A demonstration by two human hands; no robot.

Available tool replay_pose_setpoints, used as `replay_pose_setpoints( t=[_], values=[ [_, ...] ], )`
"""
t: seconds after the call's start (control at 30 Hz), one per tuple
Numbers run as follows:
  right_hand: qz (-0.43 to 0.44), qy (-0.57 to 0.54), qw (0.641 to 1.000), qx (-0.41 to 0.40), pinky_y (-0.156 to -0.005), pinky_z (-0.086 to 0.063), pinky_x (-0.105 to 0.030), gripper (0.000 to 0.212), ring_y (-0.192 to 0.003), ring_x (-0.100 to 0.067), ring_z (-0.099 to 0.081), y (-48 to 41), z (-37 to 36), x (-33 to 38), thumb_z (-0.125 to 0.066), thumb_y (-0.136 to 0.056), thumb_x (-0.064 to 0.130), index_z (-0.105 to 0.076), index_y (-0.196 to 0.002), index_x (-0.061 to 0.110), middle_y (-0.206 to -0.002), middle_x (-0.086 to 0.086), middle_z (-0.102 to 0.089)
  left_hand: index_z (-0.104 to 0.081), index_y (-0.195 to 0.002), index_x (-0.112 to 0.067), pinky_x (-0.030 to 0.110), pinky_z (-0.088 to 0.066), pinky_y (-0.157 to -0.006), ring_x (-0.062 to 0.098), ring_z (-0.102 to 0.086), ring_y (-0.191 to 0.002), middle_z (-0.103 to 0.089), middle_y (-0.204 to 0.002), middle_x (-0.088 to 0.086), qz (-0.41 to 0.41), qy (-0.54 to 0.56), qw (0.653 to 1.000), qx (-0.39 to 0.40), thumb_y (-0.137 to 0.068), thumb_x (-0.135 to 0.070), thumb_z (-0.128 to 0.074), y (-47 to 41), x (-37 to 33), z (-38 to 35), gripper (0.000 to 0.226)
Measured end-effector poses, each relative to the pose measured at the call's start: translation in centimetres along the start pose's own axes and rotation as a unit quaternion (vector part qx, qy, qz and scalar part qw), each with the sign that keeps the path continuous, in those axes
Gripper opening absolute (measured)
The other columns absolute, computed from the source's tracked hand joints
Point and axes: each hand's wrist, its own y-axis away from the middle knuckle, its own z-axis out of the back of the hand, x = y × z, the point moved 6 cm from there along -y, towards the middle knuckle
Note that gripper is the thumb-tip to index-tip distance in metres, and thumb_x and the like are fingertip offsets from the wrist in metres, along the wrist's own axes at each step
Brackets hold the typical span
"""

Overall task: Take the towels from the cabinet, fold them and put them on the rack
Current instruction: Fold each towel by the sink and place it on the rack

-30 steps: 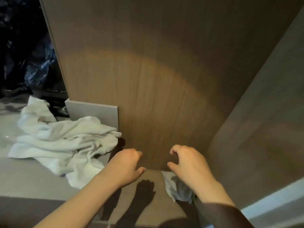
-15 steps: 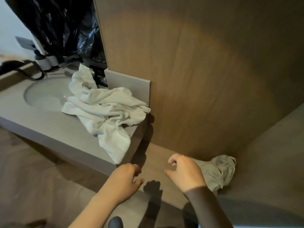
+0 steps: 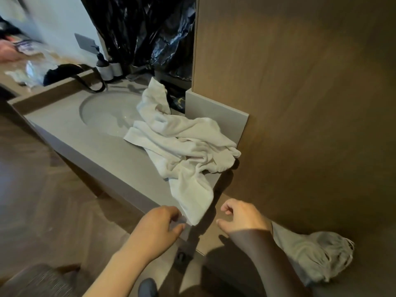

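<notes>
A crumpled white towel (image 3: 182, 146) lies on the right end of the grey sink counter (image 3: 102, 155), one corner hanging over the front edge. My left hand (image 3: 159, 224) hovers just below and left of that hanging corner, fingers loosely curled, holding nothing. My right hand (image 3: 242, 217) is to the right of the corner, thumb and fingers loosely curled, empty. A second, greyish cloth (image 3: 310, 254) lies bunched on the low wooden ledge behind my right forearm, partly hidden by it.
A tall wooden cabinet panel (image 3: 300, 93) fills the right side. The round basin (image 3: 107, 112) sits left of the towel, with a soap bottle (image 3: 100, 65), a black bag strap and black plastic sheeting (image 3: 145, 31) behind. Wooden floor lies lower left.
The view has swung left and pulled back, showing more of the sink counter. Both hands have dropped from the cabinet panel to beside the towel's hanging corner.
</notes>
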Motion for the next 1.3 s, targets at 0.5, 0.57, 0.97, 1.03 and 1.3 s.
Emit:
replay_pose_setpoints(
  t=[0.5, 0.57, 0.97, 1.03, 1.3],
  values=[
    [-0.039, -0.091, 0.994, -0.055, -0.082, -0.055, -0.03, 0.014, -0.089, -0.006, -0.058, -8.7, 0.7, 11.2, -0.069, -0.087, 0.035, -0.059, -0.097, 0.036, -0.09, 0.016, -0.058, -0.06, -0.123, -0.027, 0.016, -0.049, -0.088, 0.001, -0.058, -0.099, -0.063, -0.115, -0.012, -0.032, 0.018, 0.998, -0.047, -0.091, -0.039, -0.06, -7.6, 11.3, 10.5, 0.034],
    [-0.035, -0.103, 0.992, -0.062, -0.081, -0.055, -0.03, 0.012, -0.086, -0.006, -0.058, -10.0, 1.2, 11.7, -0.069, -0.088, 0.034, -0.058, -0.093, 0.036, -0.088, 0.013, -0.06, -0.06, -0.122, -0.029, 0.014, -0.047, -0.086, -0.001, -0.056, -0.098, -0.061, -0.113, -0.014, -0.034, 0.016, 0.998, -0.043, -0.091, -0.04, -0.06, -8.8, 11.9, 11.0, 0.033],
    [-0.007, -0.12, 0.983, -0.141, -0.074, -0.047, -0.025, 0.008, -0.086, -0.012, -0.062, -19.2, 6.4, 13.7, -0.067, -0.088, 0.029, -0.065, -0.095, 0.025, -0.092, 0.006, -0.069, -0.058, -0.126, -0.028, 0.014, -0.043, -0.083, 0.002, -0.06, -0.099, -0.057, -0.126, -0.013, -0.033, -0.007, 0.994, -0.104, -0.088, -0.042, -0.064, -17.6, 12.7, 17.4, 0.04],
    [-0.014, -0.116, 0.982, -0.147, -0.078, -0.047, -0.026, 0.011, -0.091, -0.014, -0.063, -20.0, 6.8, 13.7, -0.067, -0.089, 0.03, -0.066, -0.099, 0.025, -0.097, 0.006, -0.069, -0.058, -0.125, -0.028, 0.016, -0.044, -0.084, 0.003, -0.059, -0.101, -0.057, -0.125, -0.012, -0.043, 0.003, 0.994, -0.1, -0.089, -0.04, -0.064, -18.8, 12.5, 17.7, 0.039],
    [-0.051, -0.135, 0.972, -0.187, -0.076, -0.048, -0.028, 0.011, -0.092, -0.015, -0.066, -21.7, 7.7, 13.3, -0.073, -0.084, 0.022, -0.069, -0.093, 0.02, -0.094, 0.006, -0.07, -0.059, -0.124, -0.026, 0.027, -0.049, -0.091, 0.007, -0.059, -0.107, -0.058, -0.123, -0.012, -0.091, 0.019, 0.993, -0.067, -0.09, -0.038, -0.064, -23.8, 11.9, 19.0, 0.037]
  ],
)
